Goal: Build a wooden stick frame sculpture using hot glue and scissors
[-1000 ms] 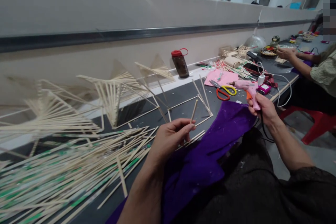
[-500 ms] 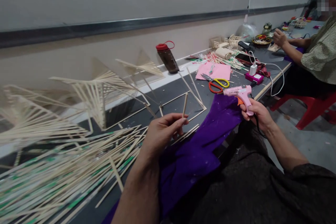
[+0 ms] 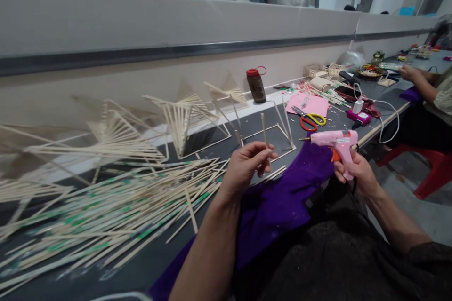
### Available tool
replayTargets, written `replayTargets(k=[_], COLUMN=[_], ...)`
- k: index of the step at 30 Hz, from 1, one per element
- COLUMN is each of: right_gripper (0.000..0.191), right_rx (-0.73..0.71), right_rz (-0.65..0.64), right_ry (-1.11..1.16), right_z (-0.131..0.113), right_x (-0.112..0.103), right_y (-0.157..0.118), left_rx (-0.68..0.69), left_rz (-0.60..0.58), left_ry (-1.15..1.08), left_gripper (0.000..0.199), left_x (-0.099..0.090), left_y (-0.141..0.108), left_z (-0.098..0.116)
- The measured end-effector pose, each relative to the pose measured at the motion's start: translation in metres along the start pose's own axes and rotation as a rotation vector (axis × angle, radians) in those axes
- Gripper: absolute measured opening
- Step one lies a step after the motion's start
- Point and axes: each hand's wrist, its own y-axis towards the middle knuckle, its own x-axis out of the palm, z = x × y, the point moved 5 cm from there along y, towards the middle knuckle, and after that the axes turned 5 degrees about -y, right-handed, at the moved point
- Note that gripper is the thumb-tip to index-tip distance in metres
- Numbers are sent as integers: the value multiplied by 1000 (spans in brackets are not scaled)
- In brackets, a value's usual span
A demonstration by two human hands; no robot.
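The left hand (image 3: 254, 157), thumb and fingers pinched together, grips a short wooden stick (image 3: 264, 131) nearly upright above the near edge of the tabletop (image 3: 155, 265). The right hand (image 3: 356, 169) is closed around the handle of a pink glue gun (image 3: 335, 140); whether a finger presses the orange trigger, I cannot tell. The nozzle points left toward the stick but is apart from it, so this piece looks unattached. Below both hands lies a purple cloth (image 3: 275, 216). Just beyond the left hand, an open stick frame (image 3: 294, 146) lies with sticks rising from its right corner; it seems only partly built. Farther left, fanned stick structures (image 3: 180, 127) stand by the wall, seemingly much more complete. Left of the left hand, a broad pile of loose sticks (image 3: 134, 211) remains unused. Scissors (image 3: 308, 123) lie beyond the glue gun.
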Motion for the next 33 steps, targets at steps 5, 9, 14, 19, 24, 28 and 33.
replayTargets(k=[5,9,14,19,24,28,33], right_gripper=[27,25,24,33,27,26,26], right_rx=[-11,-58,-84,-18,-38,-63,-68], right_rz=[-72,-158,-219,-328,-282,-232,-198], right_ry=[-164,-205,-210,-192,-188,-207,-235], right_z=[8,13,22,36,44,45,46], right_x=[13,33,59,67,60,59,59], right_y=[7,26,58,72,72,72,73], left_rx=[132,131,208,297,335,326,301], left_rz=[173,286,386,487,523,526,507], left_ry=[-307,-430,-387,-278,-151,-73,-21], left_gripper=[33,41,41,44,39,34,36], left_x=[-17,-30,-43,-49,-50,-52,-55], left_y=[0,3,2,-1,-5,-7,-6], left_z=[12,12,14,19,19,20,21])
